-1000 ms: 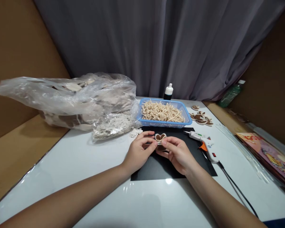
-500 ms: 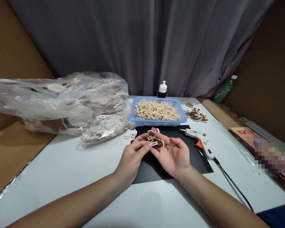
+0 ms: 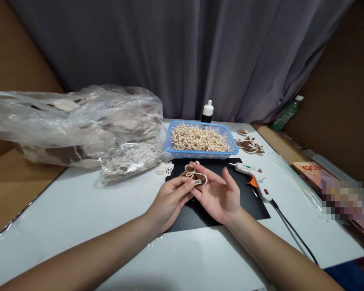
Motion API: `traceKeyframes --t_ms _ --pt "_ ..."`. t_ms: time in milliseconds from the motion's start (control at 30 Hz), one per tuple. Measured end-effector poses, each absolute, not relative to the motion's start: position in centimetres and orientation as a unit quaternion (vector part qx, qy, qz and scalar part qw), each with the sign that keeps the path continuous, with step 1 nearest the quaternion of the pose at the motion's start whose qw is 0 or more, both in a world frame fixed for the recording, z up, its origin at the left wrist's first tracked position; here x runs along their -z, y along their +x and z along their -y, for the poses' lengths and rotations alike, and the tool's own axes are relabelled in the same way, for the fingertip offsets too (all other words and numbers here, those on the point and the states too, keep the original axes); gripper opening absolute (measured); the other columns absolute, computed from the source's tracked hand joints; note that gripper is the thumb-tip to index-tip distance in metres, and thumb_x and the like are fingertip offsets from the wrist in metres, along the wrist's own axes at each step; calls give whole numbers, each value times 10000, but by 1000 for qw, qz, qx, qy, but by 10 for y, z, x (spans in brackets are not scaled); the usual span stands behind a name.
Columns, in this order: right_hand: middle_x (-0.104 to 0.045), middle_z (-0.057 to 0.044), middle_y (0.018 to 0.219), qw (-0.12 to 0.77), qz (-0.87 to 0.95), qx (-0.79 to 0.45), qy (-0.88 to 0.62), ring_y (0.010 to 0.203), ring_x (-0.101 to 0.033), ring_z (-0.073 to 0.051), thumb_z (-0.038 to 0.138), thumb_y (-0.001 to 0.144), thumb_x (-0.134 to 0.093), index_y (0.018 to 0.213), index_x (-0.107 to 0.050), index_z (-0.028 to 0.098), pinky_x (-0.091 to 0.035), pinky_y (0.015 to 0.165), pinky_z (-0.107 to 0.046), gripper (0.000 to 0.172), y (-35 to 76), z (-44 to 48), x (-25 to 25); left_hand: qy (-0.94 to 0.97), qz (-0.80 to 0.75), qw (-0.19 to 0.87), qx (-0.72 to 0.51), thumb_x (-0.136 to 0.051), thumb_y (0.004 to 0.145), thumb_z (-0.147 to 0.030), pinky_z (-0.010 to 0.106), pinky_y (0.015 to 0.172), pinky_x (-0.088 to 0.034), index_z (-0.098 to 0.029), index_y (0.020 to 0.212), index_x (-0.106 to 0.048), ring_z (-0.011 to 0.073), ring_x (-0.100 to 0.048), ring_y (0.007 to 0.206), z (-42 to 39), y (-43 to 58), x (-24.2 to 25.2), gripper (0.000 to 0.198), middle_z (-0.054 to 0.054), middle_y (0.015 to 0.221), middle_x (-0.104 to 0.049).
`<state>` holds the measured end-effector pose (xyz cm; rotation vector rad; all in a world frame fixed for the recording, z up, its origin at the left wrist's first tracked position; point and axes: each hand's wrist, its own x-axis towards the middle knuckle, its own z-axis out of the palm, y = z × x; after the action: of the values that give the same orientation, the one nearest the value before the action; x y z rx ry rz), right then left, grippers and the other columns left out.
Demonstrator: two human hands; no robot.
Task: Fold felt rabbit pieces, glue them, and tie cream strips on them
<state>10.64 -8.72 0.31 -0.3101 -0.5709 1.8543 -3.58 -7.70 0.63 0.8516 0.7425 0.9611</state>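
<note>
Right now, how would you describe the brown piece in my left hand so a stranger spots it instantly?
On the white table, find the blue basket, then the black sheet on its near side. Above that sheet, the left hand pinches the brown piece, which has a cream bow. Unlike the similar pieces lying right of the basket, it is in hand.

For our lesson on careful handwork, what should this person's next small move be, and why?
Probably press the pale label down with the left hand: its thumb sits at the label's edge, while the right hand seems to support the brown piece that carries it.
</note>
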Motion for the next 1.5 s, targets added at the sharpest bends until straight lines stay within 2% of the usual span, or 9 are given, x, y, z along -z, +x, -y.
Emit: traceKeyframes --t_ms 100,433,600,700,833,967,1133,1233,1500 --pt "-457 -79 1361 531 272 -791 -133 1213 -437 -237 621 798 -427 1126 -615 194 -344 1014 -403 571 109 85 0 340 -333 771 -424 -623 793 -231 309 851 -480 -155 806 -672 172 -602 927 72 -38 -6 92 66 945 -671" --pt "-492 -80 1333 474 460 -707 -252 1075 -523 -221 557 678 -640 1135 -624 211 -453 716 -243 574 128 69 12 246 -286 835 -401 -559 816 -121 371 929 -476 -131 839 -657 185 -636 947 60 -46 -7 101 83 926 -697" --pt "-516 -77 1309 471 506 -673 -265 1093 -506 -231 507 654 -690 1179 -589 238 -441 719 -259 599 130 66 14 243 -302 814 -432 -543 805 -65 262 958 -460 -96 867 -673 161 -627 985 59 -43 -6 147 99 962 -698" --pt "-519 -38 1304 529 503 -621 -285 1103 -495 -206 372 670 -727 1119 -621 283 -435 766 -271 470 132 67 10 244 -315 803 -443 -549 804 -72 244 963 -456 -91 877 -683 163 -621 1004 58 -42 -5 154 99 983 -699" --pt "-676 -9 952 647 479 -512 -298 898 -575 -163 253 696 -725 771 -723 285 -443 758 -299 81 146 73 -9 247 -328 795 -447 -574 794 -93 261 964 -457 -96 881 -690 177 -617 1014 57 -44 -4 145 94 987 -703" --pt "-640 1 635 686 504 -436 -292 661 -560 -166 300 567 -812 624 -709 283 -452 651 -343 119 162 81 -31 251 -331 789 -453 -596 783 -107 274 972 -448 -102 865 -692 181 -611 1022 57 -44 -4 126 93 994 -702" --pt "-680 -39 742 567 611 -316 -453 731 -603 -202 236 675 -733 682 -711 252 -457 651 -342 28 156 81 -28 263 -325 781 -465 -628 763 -122 294 995 -418 -123 818 -691 171 -608 1016 59 -43 -3 83 73 959 -708" --pt "-708 -60 837 464 650 -275 -535 748 -624 -215 292 792 -608 828 -721 234 -455 644 -333 132 145 78 -15 276 -326 773 -469 -642 754 -143 309 1008 -394 -132 779 -685 166 -602 1020 60 -44 -2 51 64 957 -706" --pt "-703 -74 727 416 563 -460 -547 592 -604 -163 464 716 -651 824 -695 126 -446 536 -259 357 126 76 4 330 -332 744 -477 -698 700 -187 285 947 -422 -142 687 -657 105 -615 796 65 -42 -4 62 4 737 -669"
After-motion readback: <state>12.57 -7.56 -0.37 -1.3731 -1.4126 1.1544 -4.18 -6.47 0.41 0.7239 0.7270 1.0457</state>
